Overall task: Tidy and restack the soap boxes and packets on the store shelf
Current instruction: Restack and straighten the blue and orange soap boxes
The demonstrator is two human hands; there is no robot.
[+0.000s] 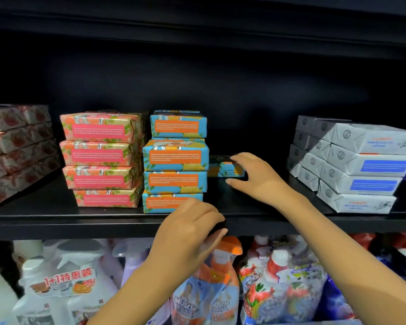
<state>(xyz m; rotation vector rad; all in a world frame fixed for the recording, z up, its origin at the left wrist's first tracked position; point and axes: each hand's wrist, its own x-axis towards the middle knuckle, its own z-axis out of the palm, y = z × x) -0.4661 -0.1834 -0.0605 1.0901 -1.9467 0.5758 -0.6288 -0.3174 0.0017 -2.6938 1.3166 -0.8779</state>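
While left hand [190,228] hangs at shelf [56,221] edge, loosely curled, empty, right hand [256,179] fingers [238,158] clasp lone blue soap box [220,170].

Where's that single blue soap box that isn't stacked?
In the head view, the single blue soap box sits on the shelf, set back just right of the blue stack, the right hand curled round it.

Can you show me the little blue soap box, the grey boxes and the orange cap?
little blue soap box [220,171], head view: its printed front face.
grey boxes [384,165], head view: blue label of the second box down in the front stack.
orange cap [233,247], head view: top of the cap.
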